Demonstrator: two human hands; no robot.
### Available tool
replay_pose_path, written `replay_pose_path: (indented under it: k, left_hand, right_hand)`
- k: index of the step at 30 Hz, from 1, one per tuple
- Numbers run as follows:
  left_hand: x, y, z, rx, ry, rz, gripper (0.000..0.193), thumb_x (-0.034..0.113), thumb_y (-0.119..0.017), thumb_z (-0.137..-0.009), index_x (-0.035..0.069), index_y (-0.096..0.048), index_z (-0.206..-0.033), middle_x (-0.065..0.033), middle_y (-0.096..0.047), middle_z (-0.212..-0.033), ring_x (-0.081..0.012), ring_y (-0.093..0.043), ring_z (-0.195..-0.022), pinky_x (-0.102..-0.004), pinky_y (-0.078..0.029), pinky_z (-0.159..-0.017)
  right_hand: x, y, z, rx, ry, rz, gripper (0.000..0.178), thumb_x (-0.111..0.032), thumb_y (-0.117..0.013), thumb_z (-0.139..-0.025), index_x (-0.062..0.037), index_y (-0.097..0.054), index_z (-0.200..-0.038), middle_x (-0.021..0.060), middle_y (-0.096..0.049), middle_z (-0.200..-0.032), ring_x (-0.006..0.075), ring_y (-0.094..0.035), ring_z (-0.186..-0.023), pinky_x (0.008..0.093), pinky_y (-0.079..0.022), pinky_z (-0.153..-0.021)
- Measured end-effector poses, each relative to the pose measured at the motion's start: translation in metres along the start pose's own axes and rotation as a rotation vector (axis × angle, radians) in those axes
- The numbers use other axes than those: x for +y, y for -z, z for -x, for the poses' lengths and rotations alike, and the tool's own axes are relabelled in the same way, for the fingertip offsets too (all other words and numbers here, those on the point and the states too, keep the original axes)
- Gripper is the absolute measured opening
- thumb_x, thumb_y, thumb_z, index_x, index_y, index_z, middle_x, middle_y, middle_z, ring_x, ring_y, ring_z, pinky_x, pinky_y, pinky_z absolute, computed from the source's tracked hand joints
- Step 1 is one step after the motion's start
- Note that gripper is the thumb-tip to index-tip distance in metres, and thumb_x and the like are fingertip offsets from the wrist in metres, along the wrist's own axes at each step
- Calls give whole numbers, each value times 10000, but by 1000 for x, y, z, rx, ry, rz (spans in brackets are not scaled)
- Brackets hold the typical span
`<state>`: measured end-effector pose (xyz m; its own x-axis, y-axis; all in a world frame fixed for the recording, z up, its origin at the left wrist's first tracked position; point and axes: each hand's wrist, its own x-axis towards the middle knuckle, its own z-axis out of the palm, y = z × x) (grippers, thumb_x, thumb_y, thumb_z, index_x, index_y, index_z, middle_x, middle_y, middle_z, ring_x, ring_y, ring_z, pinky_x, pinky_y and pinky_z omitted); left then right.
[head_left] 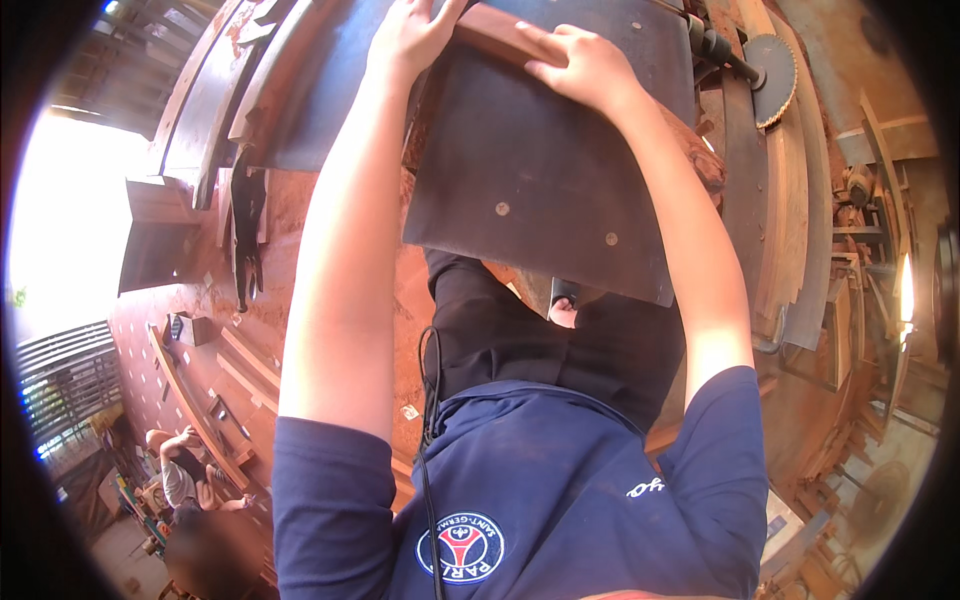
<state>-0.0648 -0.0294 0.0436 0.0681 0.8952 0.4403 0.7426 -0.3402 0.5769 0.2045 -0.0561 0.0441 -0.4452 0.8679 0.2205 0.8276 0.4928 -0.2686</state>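
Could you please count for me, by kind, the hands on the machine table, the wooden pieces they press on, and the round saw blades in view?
Hands: 2, the left hand and right hand
Wooden piece: 1
Round saw blade: 1
Total: 4

Both hands [500, 50] on reddish wooden block [500, 32]; circular saw blade [772, 78] beside
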Motion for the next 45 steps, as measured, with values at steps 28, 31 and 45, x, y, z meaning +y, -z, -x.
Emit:
replay_pose_path:
  k: [28,31,45]
  left_hand:
    - [-12,-13,-9,81,53,-139,614,468,-468,-1112,4,-577,-1499,-276,-548,-1561,-439,-434,-1516,-468,-343,-1266]
    - [-50,-13,-12,68,-8,-174,714,658,-417,-1097,111,-581,-1527,-155,-511,-1645,-448,-312,-1604,-481,-265,-1317]
    - [-56,-14,-7,-42,-283,-454,487,367,-468,-1112,32,-625,-1430,-273,-591,-1484,-459,-472,-1456,-500,-349,-1253]
  right_hand:
    - [53,10,45,185,-69,210,571,-546,-738,-947,-379,-667,-1489,75,-733,-1128,284,-686,-1132,442,-540,-1004]
    - [62,5,27,210,-89,243,567,-556,-709,-971,-379,-651,-1507,67,-741,-1191,283,-680,-1181,442,-529,-1033]
    - [-86,64,205,-145,325,-143,683,-264,-870,-755,-283,-731,-1423,30,-651,-1027,261,-616,-1013,425,-497,-943]
